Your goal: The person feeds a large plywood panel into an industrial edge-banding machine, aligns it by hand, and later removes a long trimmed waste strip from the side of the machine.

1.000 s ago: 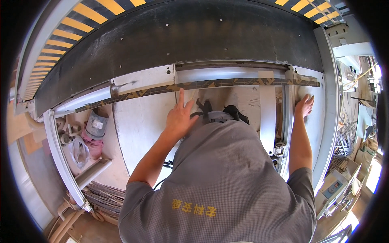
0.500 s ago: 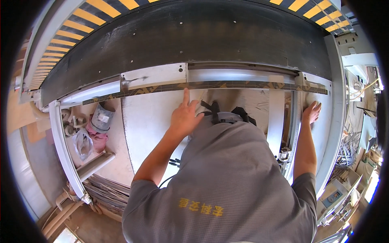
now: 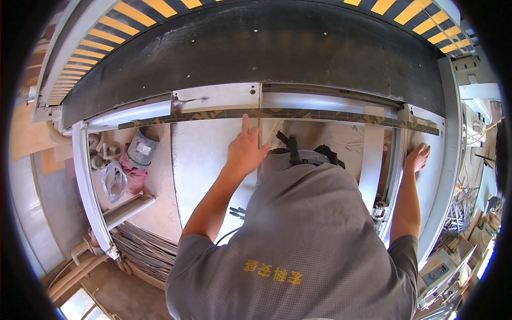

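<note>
A long, narrow dark strip (image 3: pixel 314 113) with tan printed marks lies left to right along the front of the machine's pale metal ledge. My left hand (image 3: pixel 245 152) is at its near edge, left of the middle. The index finger points out to the strip, seeming to touch it, and the other fingers are loosely bent with nothing in them. My right hand (image 3: pixel 418 158) rests on a pale panel (image 3: pixel 433 181) near the strip's right end. Its fingers are stretched out and hold nothing visible. The undersides of both hands are hidden.
Beyond the ledge stands a dark machine plate (image 3: pixel 224 58) below a yellow-and-black striped guard (image 3: pixel 128 13). A pale frame bar (image 3: pixel 93 186) runs down the left. Beside it are a grey bucket (image 3: pixel 143 149), a plastic bag (image 3: pixel 113 181) and stacked thin strips (image 3: pixel 144 245).
The view has shifted, so the machine and strip sit slightly farther right in the picture. My left index finger is a little farther left along the strip. My right hand stays on the panel.
</note>
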The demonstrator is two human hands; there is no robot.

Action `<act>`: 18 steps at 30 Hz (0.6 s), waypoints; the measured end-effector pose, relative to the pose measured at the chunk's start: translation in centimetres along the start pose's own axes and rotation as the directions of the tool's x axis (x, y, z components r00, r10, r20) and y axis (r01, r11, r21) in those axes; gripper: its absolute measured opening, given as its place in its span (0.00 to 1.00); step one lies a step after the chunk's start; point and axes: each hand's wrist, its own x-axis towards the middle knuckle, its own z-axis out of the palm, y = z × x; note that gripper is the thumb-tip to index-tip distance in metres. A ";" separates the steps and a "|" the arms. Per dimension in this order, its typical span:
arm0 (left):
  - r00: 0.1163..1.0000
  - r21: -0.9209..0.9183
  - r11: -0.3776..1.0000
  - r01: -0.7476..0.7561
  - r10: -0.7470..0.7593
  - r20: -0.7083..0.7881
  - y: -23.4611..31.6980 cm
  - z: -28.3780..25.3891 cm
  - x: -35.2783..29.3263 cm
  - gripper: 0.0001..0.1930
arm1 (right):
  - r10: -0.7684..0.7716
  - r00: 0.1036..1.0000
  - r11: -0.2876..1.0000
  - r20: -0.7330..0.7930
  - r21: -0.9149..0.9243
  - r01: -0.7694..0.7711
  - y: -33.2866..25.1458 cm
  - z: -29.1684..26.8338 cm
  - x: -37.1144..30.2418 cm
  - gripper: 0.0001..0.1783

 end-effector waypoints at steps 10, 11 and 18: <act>0.919 -0.039 0.963 -0.266 0.241 -0.313 -0.2 1.5 4.4 0.31 | -0.007 1.000 1.000 0.002 -0.010 0.007 0.4 0.2 0.1 0.43; 0.881 -0.003 0.936 -0.353 0.331 -0.337 0.6 2.1 5.2 0.32 | 0.022 1.000 1.000 -0.011 -0.014 -0.022 0.4 0.3 0.1 0.43; 0.736 -0.309 0.668 -0.677 0.608 -0.298 6.6 6.8 6.7 0.28 | 0.019 0.999 0.998 -0.048 0.063 -0.016 0.5 0.0 0.1 0.45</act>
